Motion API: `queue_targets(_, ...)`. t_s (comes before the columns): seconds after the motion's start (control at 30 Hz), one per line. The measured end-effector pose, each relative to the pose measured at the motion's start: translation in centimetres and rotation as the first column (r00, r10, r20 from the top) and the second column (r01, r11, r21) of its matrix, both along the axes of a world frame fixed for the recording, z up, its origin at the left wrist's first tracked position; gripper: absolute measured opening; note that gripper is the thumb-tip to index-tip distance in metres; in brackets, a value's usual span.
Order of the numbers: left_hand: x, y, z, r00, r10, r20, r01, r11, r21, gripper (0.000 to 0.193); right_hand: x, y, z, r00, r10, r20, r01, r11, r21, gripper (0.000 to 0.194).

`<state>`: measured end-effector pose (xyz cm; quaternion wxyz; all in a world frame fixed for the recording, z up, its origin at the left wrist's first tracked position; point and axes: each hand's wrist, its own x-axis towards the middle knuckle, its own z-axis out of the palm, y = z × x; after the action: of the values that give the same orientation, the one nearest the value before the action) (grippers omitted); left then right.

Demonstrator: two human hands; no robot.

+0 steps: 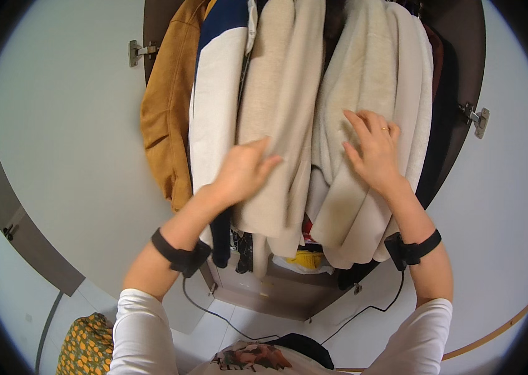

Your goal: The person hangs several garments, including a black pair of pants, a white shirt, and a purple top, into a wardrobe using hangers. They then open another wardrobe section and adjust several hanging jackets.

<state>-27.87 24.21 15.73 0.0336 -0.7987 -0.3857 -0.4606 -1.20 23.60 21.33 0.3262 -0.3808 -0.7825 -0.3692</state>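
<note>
Several garments hang side by side in a wardrobe before me. My left hand (247,166), slightly blurred, is over a beige coat (273,93), thumb and forefinger apart and nothing visible between them. Just left of it hang a white garment with a navy top (219,89) and a tan-brown jacket (170,112). My right hand (374,145), a ring on one finger, is spread against a cream fleecy coat (339,108). Whether its fingertips press the cloth I cannot tell. Pale pink-beige and dark garments (446,117) hang to its right.
White wardrobe doors (72,140) stand wide on both sides, on metal hinges (480,123). A yellow item (305,259) in a white plastic bag lies on the wardrobe floor. Black cables (362,309) run from my arm straps (184,258). A patterned cloth item (87,344) is at lower left.
</note>
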Motion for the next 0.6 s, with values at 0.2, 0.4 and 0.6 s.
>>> queue_targets(0.2,3.0,1.1,1.4,0.989,-0.128,-0.078,0.132,0.990,0.055,0.028,-5.0,0.8,1.1,0.946,0.177,0.270,-0.197,0.979,0.049,0.037)
queue_targets(0.4,3.6,3.9,2.8,0.946,0.310,0.097,-0.321,0.937,0.137,0.058,-5.4,1.9,1.7,0.900,0.144,0.412,-0.198,0.976,0.092,0.025)
queue_targets(0.6,6.3,6.5,5.1,0.782,0.468,0.411,-0.414,0.884,-0.219,0.080,-4.7,4.0,1.9,0.944,0.014,0.330,-0.023,0.999,0.024,0.036)
